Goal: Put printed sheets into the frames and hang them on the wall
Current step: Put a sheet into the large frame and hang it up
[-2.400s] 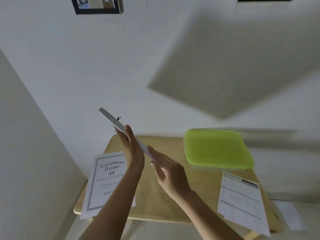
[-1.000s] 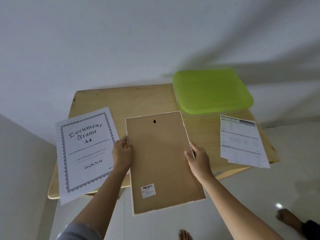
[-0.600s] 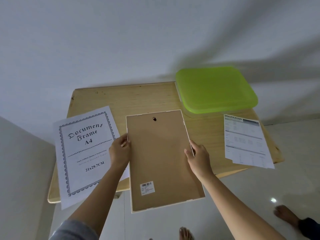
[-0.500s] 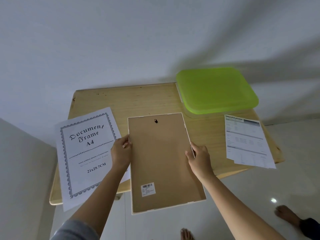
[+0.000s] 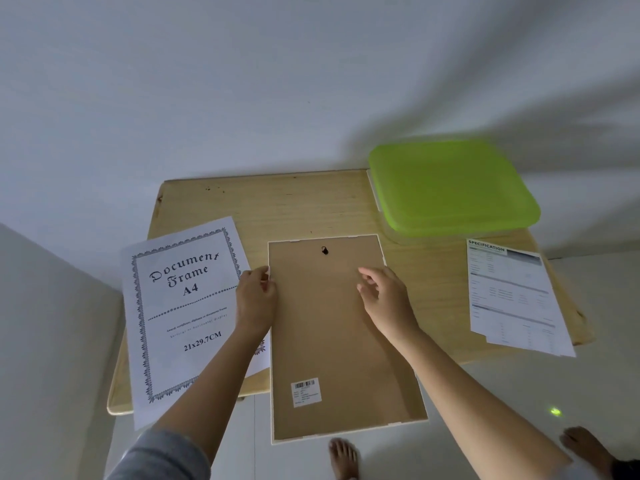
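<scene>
Lying face down: we see the frame (image 5: 332, 341) in the centre of the picture, back board up. Its upper part is on the counter (image 5: 294, 209) and its lower part juts past the near edge over the floor.
Left hand: our left hand (image 5: 256, 299) sits at the frame's left edge, fingers (image 5: 264, 271) curled and pinching that edge.
Right hand: our right hand (image 5: 384, 299) hangs over the upper right of the back board, fingers (image 5: 367, 275) loosely bent and holding nothing. We cannot tell whether they touch the board.
Done so far: very little, we judge. The back board sits closed in the frame, and the stretch of wall (image 5: 242, 98) across the top of the picture carries nothing.
Left to do: we judge the back has to come off, a sheet go in, the back close again, and the frame go up by its hanger (image 5: 324, 251).
Sheets: the bordered sheet (image 5: 180, 306) lies at the left, partly under our left wrist. The specification sheet (image 5: 512, 299) lies at the right, well apart from the frame.
Upper right: a green lid (image 5: 450, 185) on a clear box.
Hidden: the frame's front, and so whether anything is already inside it.
Hard to make out: the retaining tabs and the print on the barcode sticker (image 5: 306, 391).
Cut off: a bare foot (image 5: 343, 459) at the bottom edge.
</scene>
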